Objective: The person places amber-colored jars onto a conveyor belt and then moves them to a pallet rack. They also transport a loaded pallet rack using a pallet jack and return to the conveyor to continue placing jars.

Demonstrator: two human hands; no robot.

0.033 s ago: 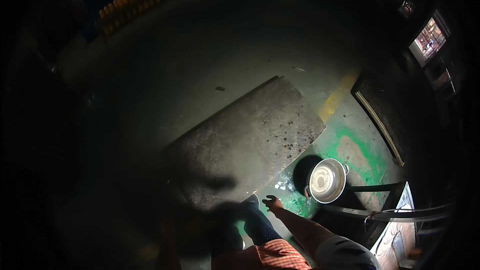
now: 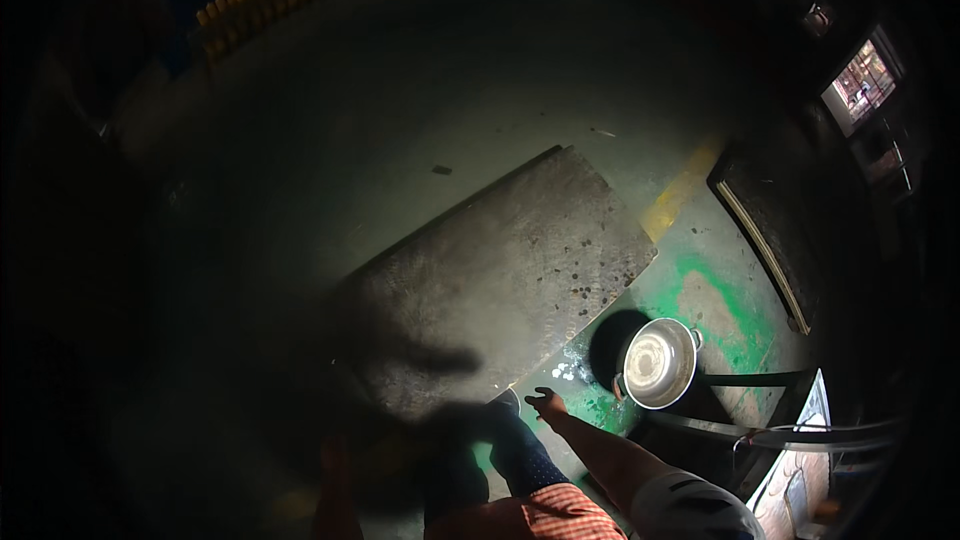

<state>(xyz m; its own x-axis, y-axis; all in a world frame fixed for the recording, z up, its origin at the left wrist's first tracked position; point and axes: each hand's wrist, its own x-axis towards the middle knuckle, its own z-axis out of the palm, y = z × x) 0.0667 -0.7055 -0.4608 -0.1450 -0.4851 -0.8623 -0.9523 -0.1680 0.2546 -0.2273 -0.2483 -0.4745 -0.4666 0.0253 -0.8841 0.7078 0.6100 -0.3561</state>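
My right hand (image 2: 545, 404) reaches out from the lower right, its bent fingers apart and nothing seen in them. It is above the floor, close to the near edge of a large grey-brown board (image 2: 510, 270) and beside my shoe. Dark spots are scattered over the board's right end. Deep shadow covers my left hand (image 2: 335, 452) at the lower left, so its fingers cannot be made out. To the right of my right hand stands a round metal pot (image 2: 653, 365) with side handles and a stained bottom.
Beside the pot are a dark metal frame (image 2: 755, 378) and a pale patterned panel (image 2: 800, 460). A dark slab with a light edge strip (image 2: 765, 250) lies farther right. A yellow line (image 2: 682, 195) marks the floor. Yellow cylinders (image 2: 258, 2) stand in a row far left.
The view has shifted very slightly. Nothing is seen to be picked up or let go.
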